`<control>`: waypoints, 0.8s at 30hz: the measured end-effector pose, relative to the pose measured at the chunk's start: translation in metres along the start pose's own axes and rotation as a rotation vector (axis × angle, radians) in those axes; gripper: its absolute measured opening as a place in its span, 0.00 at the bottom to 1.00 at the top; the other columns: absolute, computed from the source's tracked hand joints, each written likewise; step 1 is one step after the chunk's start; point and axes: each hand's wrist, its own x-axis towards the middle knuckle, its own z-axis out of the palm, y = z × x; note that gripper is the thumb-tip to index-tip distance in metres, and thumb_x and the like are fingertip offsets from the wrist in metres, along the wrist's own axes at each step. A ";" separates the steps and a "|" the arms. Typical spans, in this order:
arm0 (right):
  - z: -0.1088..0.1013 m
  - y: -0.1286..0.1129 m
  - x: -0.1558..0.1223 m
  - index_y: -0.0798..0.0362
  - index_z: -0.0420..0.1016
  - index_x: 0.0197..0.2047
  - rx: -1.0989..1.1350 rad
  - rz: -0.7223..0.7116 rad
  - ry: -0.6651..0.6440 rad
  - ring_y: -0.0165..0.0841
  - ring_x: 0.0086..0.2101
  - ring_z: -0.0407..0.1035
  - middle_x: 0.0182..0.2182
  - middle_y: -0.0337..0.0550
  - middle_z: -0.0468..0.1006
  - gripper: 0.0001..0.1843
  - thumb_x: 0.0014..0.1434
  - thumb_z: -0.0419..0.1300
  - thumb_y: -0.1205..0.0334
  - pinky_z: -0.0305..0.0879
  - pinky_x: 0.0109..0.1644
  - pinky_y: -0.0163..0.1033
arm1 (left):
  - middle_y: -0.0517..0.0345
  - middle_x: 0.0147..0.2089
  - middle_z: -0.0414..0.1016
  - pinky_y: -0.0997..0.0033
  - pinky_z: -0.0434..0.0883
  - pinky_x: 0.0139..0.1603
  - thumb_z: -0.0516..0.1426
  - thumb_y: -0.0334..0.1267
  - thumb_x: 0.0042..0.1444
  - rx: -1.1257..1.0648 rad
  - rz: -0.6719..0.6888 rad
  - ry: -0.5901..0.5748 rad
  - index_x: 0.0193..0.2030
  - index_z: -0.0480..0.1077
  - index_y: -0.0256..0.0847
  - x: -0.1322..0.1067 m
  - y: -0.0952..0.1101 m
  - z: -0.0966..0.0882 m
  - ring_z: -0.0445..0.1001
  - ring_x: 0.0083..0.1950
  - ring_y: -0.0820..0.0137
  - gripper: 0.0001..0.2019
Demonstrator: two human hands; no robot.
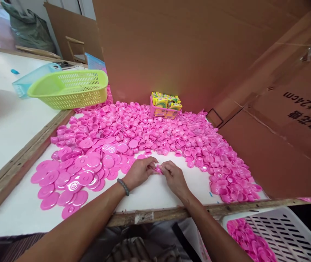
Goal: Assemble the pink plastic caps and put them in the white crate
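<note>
My left hand and my right hand meet over the white table, fingers pinched together on a small pink plastic piece between them. A bead bracelet circles my left wrist. Flat pink discs lie spread to the left of my hands. A large heap of small pink cups covers the table behind and to the right.
A green basket over a blue one sits at the back left. A small pink basket with yellow packs stands at the cardboard wall. A white crate holding pink pieces sits lower right. A wooden table edge runs in front.
</note>
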 end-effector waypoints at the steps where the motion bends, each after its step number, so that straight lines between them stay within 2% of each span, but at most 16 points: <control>1: -0.001 -0.001 0.000 0.53 0.71 0.28 0.034 0.053 -0.017 0.29 0.28 0.64 0.26 0.39 0.70 0.14 0.60 0.49 0.59 0.62 0.33 0.34 | 0.60 0.29 0.73 0.76 0.66 0.32 0.58 0.38 0.49 -0.088 -0.033 -0.016 0.40 0.66 0.38 0.001 0.001 0.000 0.71 0.31 0.73 0.11; 4: -0.004 -0.001 -0.003 0.51 0.72 0.40 0.060 0.114 -0.014 0.30 0.32 0.67 0.31 0.38 0.74 0.15 0.62 0.46 0.58 0.64 0.37 0.35 | 0.64 0.21 0.69 0.79 0.63 0.22 0.59 0.42 0.47 -0.323 -0.179 -0.054 0.38 0.64 0.37 0.002 0.005 0.000 0.67 0.22 0.76 0.15; 6: -0.005 -0.001 -0.005 0.48 0.68 0.48 0.029 0.044 -0.016 0.31 0.37 0.67 0.38 0.41 0.73 0.15 0.62 0.47 0.58 0.64 0.41 0.37 | 0.66 0.18 0.66 0.80 0.62 0.18 0.61 0.43 0.44 -0.413 -0.299 -0.062 0.37 0.63 0.36 0.003 0.007 -0.001 0.65 0.18 0.77 0.17; 8: -0.006 0.000 -0.007 0.47 0.67 0.51 -0.038 -0.065 -0.055 0.32 0.40 0.65 0.40 0.43 0.71 0.16 0.60 0.51 0.58 0.64 0.42 0.38 | 0.66 0.16 0.66 0.79 0.63 0.18 0.62 0.43 0.42 -0.464 -0.387 -0.055 0.35 0.62 0.36 0.003 0.008 -0.002 0.65 0.17 0.77 0.18; 11: -0.006 0.000 -0.007 0.47 0.67 0.51 -0.158 -0.182 -0.100 0.34 0.39 0.63 0.38 0.45 0.69 0.17 0.58 0.54 0.59 0.63 0.40 0.39 | 0.66 0.15 0.67 0.79 0.66 0.18 0.64 0.41 0.40 -0.515 -0.456 -0.026 0.33 0.61 0.36 0.004 0.009 -0.002 0.66 0.16 0.77 0.18; 14: -0.007 -0.002 -0.003 0.50 0.69 0.49 -0.261 -0.238 -0.127 0.35 0.38 0.61 0.36 0.45 0.69 0.15 0.58 0.53 0.59 0.62 0.40 0.40 | 0.64 0.16 0.69 0.76 0.69 0.20 0.65 0.38 0.38 -0.550 -0.525 -0.019 0.33 0.59 0.37 0.004 0.008 -0.003 0.69 0.17 0.74 0.20; 18: -0.012 -0.009 0.006 0.53 0.72 0.38 -0.393 -0.278 -0.229 0.34 0.34 0.59 0.30 0.44 0.68 0.10 0.59 0.53 0.58 0.59 0.36 0.38 | 0.62 0.17 0.71 0.71 0.72 0.23 0.66 0.36 0.36 -0.577 -0.596 -0.006 0.32 0.58 0.37 0.006 0.006 -0.002 0.73 0.20 0.70 0.20; 21: -0.015 -0.013 0.011 0.54 0.71 0.31 -0.462 -0.289 -0.285 0.33 0.32 0.59 0.27 0.43 0.66 0.12 0.59 0.53 0.56 0.56 0.33 0.37 | 0.62 0.16 0.70 0.70 0.73 0.23 0.66 0.35 0.36 -0.575 -0.624 0.007 0.30 0.58 0.37 0.007 0.005 -0.001 0.72 0.19 0.71 0.19; 24: -0.013 -0.010 0.008 0.54 0.71 0.35 -0.432 -0.298 -0.270 0.33 0.33 0.59 0.29 0.43 0.68 0.11 0.59 0.52 0.57 0.57 0.35 0.37 | 0.63 0.16 0.70 0.71 0.72 0.22 0.65 0.35 0.37 -0.564 -0.633 0.005 0.28 0.57 0.38 0.007 0.005 0.000 0.72 0.19 0.70 0.19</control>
